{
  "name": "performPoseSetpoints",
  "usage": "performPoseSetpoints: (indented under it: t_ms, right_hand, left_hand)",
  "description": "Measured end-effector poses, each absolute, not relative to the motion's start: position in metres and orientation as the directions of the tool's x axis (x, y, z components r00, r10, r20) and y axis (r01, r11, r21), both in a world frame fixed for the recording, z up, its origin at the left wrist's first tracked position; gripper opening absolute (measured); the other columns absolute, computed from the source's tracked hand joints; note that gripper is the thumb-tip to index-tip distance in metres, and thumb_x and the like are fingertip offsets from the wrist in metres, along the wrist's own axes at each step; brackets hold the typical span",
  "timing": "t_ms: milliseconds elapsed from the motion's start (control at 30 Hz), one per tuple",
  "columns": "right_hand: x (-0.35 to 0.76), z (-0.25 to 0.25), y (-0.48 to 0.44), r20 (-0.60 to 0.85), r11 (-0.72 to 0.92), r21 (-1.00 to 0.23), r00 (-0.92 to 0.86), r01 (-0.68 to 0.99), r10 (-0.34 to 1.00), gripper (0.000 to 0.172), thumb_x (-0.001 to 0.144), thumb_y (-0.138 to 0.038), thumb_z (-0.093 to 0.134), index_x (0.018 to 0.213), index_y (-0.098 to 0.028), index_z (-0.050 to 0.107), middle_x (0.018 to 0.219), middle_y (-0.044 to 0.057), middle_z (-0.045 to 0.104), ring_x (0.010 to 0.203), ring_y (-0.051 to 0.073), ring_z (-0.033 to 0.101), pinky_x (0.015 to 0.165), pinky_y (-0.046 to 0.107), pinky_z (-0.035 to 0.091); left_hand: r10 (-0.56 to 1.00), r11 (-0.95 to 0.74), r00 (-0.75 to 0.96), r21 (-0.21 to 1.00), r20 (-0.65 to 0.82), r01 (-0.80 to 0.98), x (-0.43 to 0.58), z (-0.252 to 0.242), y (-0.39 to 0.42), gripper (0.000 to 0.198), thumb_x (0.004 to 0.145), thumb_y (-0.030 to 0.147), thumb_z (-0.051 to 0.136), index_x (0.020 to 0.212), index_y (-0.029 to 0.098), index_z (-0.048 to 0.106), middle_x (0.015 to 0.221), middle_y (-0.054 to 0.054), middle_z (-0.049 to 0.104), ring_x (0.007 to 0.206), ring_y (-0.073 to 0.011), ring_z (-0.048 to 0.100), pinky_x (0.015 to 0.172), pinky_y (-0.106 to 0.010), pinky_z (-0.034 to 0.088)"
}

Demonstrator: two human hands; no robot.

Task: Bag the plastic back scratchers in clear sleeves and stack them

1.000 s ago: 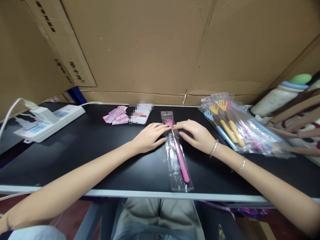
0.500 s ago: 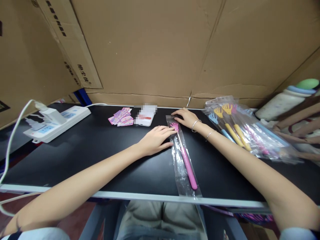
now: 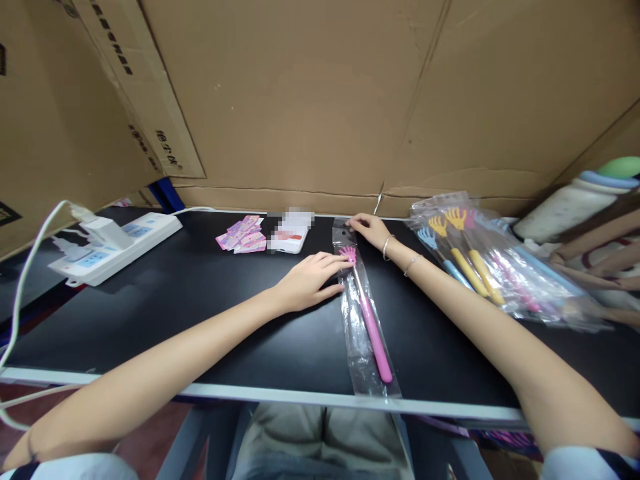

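A pink back scratcher [image 3: 376, 333] with a hand-shaped head lies inside a long clear plastic bag [image 3: 356, 357] on the black table. My left hand [image 3: 314, 280] rests flat, fingers stretched out, with the fingertips on the bag over the scratcher's head. At the bag's far end is my right hand [image 3: 371, 230], its fingers bent together at the top corner of the plastic and seemingly pinching it. The thumb of that hand is partly hidden.
Bagged back scratchers [image 3: 467, 267] in blue, yellow and pink lie to the right, near a pale bottle [image 3: 565, 210]. Small pink printed cards [image 3: 244, 235] and a white box-like item [image 3: 291, 232] sit at the back. On the left is a white power strip [image 3: 123, 247]; cardboard [image 3: 300, 100] walls the back.
My right hand has drawn its fingers in at the bag's far end, and the bag's top flap now reaches farther back. My left hand has stayed nearly still.
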State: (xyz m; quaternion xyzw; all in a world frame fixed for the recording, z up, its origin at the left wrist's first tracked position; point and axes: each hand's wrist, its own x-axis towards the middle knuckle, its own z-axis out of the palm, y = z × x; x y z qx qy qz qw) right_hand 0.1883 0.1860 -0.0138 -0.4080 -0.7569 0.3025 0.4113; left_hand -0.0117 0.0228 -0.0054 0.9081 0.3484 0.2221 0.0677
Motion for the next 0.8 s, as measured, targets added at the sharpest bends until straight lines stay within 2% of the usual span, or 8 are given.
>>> performPoseSetpoints:
  t_ms: [167,300,433,533,633,700,800]
  right_hand:
    - [0.191,-0.016,0.186,0.333,0.385,-0.892,-0.232,0.236,0.914,0.021,0.072,-0.037,0.070,0.077,-0.018,0.064,0.064,0.001,0.066,0.067,0.017,0.065,0.078,0.034,0.050]
    - [0.192,-0.017,0.186,0.312,0.349,-0.915,-0.191,0.202,0.931,0.017,0.071,-0.031,0.070,0.079,-0.019,0.062,0.060,-0.002,0.063,0.067,0.017,0.064,0.076,0.033,0.050]
    - [0.191,-0.019,0.185,0.311,0.348,-0.911,-0.186,0.221,0.932,0.016,0.070,-0.029,0.069,0.080,-0.019,0.061,0.055,-0.003,0.061,0.066,0.017,0.064,0.075,0.033,0.049]
    - [0.191,-0.019,0.183,0.320,0.359,-0.909,-0.195,0.211,0.927,0.018,0.070,-0.031,0.069,0.082,-0.020,0.060,0.056,-0.003,0.061,0.066,0.017,0.064,0.077,0.034,0.050]
    - [0.191,-0.018,0.181,0.325,0.365,-0.908,-0.205,0.203,0.923,0.021,0.069,-0.032,0.069,0.082,-0.020,0.059,0.057,-0.003,0.063,0.066,0.016,0.064,0.078,0.034,0.050]
    - [0.191,-0.018,0.179,0.320,0.360,-0.911,-0.206,0.203,0.925,0.020,0.069,-0.031,0.069,0.083,-0.020,0.058,0.057,-0.003,0.063,0.065,0.016,0.064,0.079,0.034,0.050]
    - [0.191,-0.017,0.178,0.314,0.355,-0.914,-0.209,0.199,0.926,0.018,0.070,-0.029,0.067,0.082,-0.020,0.058,0.056,-0.004,0.062,0.064,0.015,0.063,0.079,0.034,0.049]
  left_hand:
    - [0.648,-0.761,0.674,0.274,0.354,0.588,-0.011,-0.004,0.025,0.043,0.093,0.037,0.047,0.134,0.023,0.045,0.137,-0.005,0.052,0.121,-0.0204,0.047,0.103,-0.038,0.040]
    - [0.621,-0.781,0.683,0.239,0.385,0.577,-0.012,0.004,0.033,0.038,0.093,0.034,0.048,0.130,0.024,0.049,0.134,-0.003,0.055,0.119,-0.0189,0.049,0.101,-0.035,0.042]
    - [0.631,-0.754,0.631,0.168,0.451,0.635,-0.031,0.019,0.053,0.032,0.093,0.029,0.046,0.123,0.023,0.055,0.133,-0.004,0.056,0.120,-0.0195,0.049,0.103,-0.038,0.040]
    - [0.703,-0.626,0.490,0.121,0.515,0.771,-0.062,0.030,0.074,0.031,0.092,0.029,0.043,0.118,0.022,0.059,0.123,-0.005,0.062,0.116,-0.0222,0.050,0.099,-0.039,0.041]
    - [0.793,-0.412,0.297,0.109,0.531,0.905,-0.103,0.033,0.093,0.034,0.093,0.032,0.038,0.117,0.023,0.060,0.121,-0.006,0.062,0.122,-0.0245,0.044,0.102,-0.040,0.036]
    - [0.870,-0.249,0.160,0.135,0.467,0.959,-0.131,0.030,0.103,0.038,0.091,0.037,0.039,0.121,0.023,0.057,0.123,-0.007,0.061,0.122,-0.0256,0.043,0.099,-0.039,0.037]
    - [0.958,-0.070,0.027,0.141,0.285,0.988,-0.167,0.024,0.112,0.051,0.087,0.049,0.042,0.128,0.020,0.053,0.127,-0.009,0.059,0.123,-0.0272,0.043,0.097,-0.038,0.038]
